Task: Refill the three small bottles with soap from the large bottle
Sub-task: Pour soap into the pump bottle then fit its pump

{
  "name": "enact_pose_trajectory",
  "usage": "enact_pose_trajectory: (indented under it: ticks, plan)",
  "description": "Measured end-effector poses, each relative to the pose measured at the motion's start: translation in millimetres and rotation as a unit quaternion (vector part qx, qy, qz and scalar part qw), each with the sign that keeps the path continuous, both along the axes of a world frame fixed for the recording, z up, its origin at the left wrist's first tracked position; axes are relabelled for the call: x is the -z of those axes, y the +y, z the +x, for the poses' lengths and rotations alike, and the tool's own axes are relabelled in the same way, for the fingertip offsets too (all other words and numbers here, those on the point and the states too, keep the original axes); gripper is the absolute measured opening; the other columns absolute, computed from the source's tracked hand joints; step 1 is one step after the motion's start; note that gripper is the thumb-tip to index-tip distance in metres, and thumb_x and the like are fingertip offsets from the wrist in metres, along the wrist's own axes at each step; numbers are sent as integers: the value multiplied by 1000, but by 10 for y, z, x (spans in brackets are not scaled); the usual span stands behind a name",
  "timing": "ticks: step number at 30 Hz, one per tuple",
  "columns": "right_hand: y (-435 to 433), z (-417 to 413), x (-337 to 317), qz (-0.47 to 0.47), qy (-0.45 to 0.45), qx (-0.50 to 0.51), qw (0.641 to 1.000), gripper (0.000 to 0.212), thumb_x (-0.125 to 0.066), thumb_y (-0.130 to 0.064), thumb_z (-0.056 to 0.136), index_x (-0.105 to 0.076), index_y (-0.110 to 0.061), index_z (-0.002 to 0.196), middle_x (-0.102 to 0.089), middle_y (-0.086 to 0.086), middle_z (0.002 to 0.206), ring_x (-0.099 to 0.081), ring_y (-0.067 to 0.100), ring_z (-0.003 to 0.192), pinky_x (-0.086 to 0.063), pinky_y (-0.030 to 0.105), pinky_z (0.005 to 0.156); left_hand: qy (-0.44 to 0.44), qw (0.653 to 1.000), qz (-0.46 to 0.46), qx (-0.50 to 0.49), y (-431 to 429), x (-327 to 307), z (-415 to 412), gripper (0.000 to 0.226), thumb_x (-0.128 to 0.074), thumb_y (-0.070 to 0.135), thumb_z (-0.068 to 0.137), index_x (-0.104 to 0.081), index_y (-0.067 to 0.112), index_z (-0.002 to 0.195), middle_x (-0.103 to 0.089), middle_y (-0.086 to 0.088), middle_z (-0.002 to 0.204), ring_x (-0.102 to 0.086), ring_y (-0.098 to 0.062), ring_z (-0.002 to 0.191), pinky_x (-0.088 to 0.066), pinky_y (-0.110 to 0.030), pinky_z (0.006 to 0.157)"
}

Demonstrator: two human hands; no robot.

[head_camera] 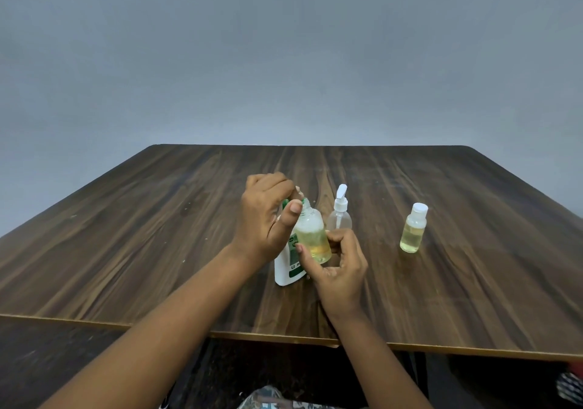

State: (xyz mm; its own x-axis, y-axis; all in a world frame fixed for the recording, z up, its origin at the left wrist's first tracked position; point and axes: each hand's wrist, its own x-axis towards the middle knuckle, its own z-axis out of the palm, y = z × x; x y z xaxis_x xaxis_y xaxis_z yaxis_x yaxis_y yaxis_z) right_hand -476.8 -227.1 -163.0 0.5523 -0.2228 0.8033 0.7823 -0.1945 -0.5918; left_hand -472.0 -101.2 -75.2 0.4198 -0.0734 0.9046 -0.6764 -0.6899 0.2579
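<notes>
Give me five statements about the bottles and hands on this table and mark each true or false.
1. The right hand holds a small bottle that contains yellowish soap. True.
2. The capped bottle on the right is empty. False: it holds yellowish liquid up to about its shoulder.
3. The left hand is on top of the large white bottle. True.
4. The pump bottle lies on its side. False: it stands upright on the table.
5. The held bottle has a white cap on. False: its neck is open, up against the large bottle's green top.
</notes>
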Motion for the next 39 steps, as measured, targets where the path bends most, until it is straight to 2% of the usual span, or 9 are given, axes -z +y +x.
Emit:
enact_pose_trajectory:
  ticks: [4,8,15,21,24,28,35,39]
  plan:
    - [28,15,-32,-6,-15,11,1000,32,-76,-31,72,-50,-22,88,-56,-1,80,-54,10,70,-45,17,58,-12,1000,3,12,16,-89,-16,85,-8,60,97,-64,3,67,-65,-6,70,-58,-15,71,-35,-29,77]
    - [32,43,-42,4,-17,0,1000,32,-76,-31,72,-51,-21,90,-56,-1,82,-55,11,72,-48,23,58,13,999,31,24,41,-228,17,89,-4,63,95,-61,2,63,-63,-8,66,-59,-23,65,-36,-37,74]
    - [20,37,-23,-29,-22,22,999,32,-76,-32,72,-48,-21,85,-54,-1,76,-52,10,68,-45,20,56,9,1000,0,18,50,-86,29,85,-13,60,97,-60,-1,61,-62,-11,62,-59,-26,62,-39,-43,71]
    - [17,19,-23,-9,-15,18,1000,32,-76,-32,71,-49,-22,86,-55,-3,78,-52,10,69,-44,17,58,-3,1000,-11,17,20,-57,-16,83,-11,60,97,-65,5,67,-66,-5,69,-59,-15,70,-37,-33,76]
    - [31,31,-37,-11,-20,10,1000,32,-75,-32,72,-50,-21,89,-55,-2,81,-54,10,72,-46,17,59,12,999,19,26,39,-162,-12,86,-7,62,96,-62,3,66,-65,-7,69,-60,-21,68,-37,-37,76]
    - [34,52,-34,-7,-26,5,1000,32,-74,-31,72,-50,-20,90,-55,-2,82,-53,5,74,-44,11,62,25,999,33,22,51,-204,-2,86,-8,62,95,-60,1,65,-62,-10,67,-59,-24,66,-37,-38,74]
    - [7,11,-10,-22,-17,16,999,32,-75,-35,72,-49,-21,84,-56,0,77,-54,13,67,-47,24,54,1,1000,-14,19,27,13,-3,81,-15,59,97,-66,3,69,-64,-6,69,-58,-14,70,-38,-34,73]
    - [17,9,-27,-12,-18,15,1000,32,-75,-34,72,-49,-22,86,-55,-2,78,-54,13,68,-47,24,55,-6,1000,-17,19,26,-12,-21,81,-13,58,98,-67,3,71,-66,-6,72,-59,-14,72,-38,-33,76]
